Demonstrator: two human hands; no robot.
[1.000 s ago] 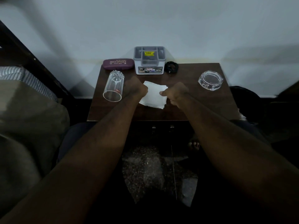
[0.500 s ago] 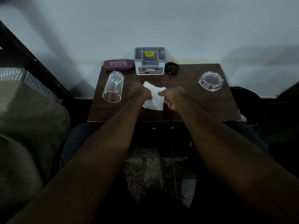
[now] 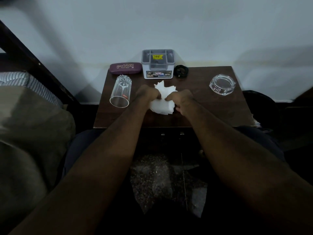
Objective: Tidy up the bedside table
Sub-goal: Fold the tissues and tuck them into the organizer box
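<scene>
At the middle of the frame, the grip of the left hand (image 3: 147, 94) and that of the right hand (image 3: 182, 100) both pinched a white napkin (image 3: 162, 106). Curled fingers gathered its crumpled upper part from either side, while its loose layers lay on the bench (image 3: 203, 112), toward the front edge. The paper looked thin, so pulling the two grips apart would likely have torn it, and a slack pinch could have let the lower layers slide out and fan open. The nearer hazard was the clear glass (image 3: 120, 91) lying on its side just left of the left hand, with its open mouth toward the camera. A brush from the left wrist or forearm could have sent it rolling toward the bench's left edge and off. The glass ashtray (image 3: 222, 84) at the right sat well apart from both arms and seemed safe. Along the back edge, the maroon spectacle case (image 3: 125, 68) read "PRINCE OPTICALS", with smaller lines too fine to read. The white box (image 3: 158, 65) with a grey divided top bore "OPEL" on its front label and a yellow tag whose print was illegible. Beside it lay a small black coiled thing (image 3: 181, 71). The glass's red mark and the ashtray's dark sticker could not be read.
</scene>
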